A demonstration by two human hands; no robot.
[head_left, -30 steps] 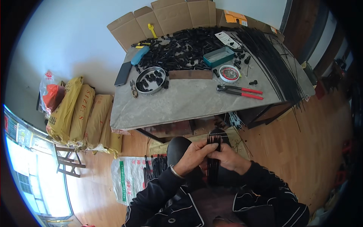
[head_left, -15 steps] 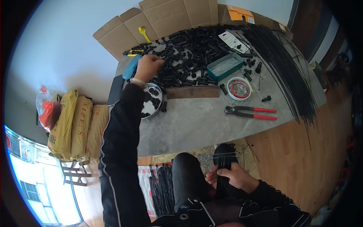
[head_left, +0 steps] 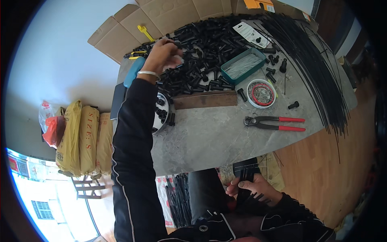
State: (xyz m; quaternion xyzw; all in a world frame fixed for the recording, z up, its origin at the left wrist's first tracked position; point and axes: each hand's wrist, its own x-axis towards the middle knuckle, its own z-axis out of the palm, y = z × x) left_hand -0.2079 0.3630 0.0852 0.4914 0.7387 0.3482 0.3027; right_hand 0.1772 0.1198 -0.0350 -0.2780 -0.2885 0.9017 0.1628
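Note:
My left hand hangs over the left part of a big heap of black bolt-like pieces on the table. Its fingers are bent and blurred, so whether a piece is between them does not show. Low in front of me, above my knee, my right hand is closed around several thin black rods. The rods stick out above the fingers and below the palm. Under my left forearm, a round white dish is partly hidden and holds a few black pieces.
A brown bar edges the heap. Right of it are a green box of pale strips, a white bowl, and red-handled pincers. Long black rods lie at the right. Folded cardboard stands behind; a rod bundle is below.
My left hand has shifted slightly up and right over the heap, its fingers loosening. My right hand still grips the rods, now tilted and fanned out. The whole view has shifted a little.

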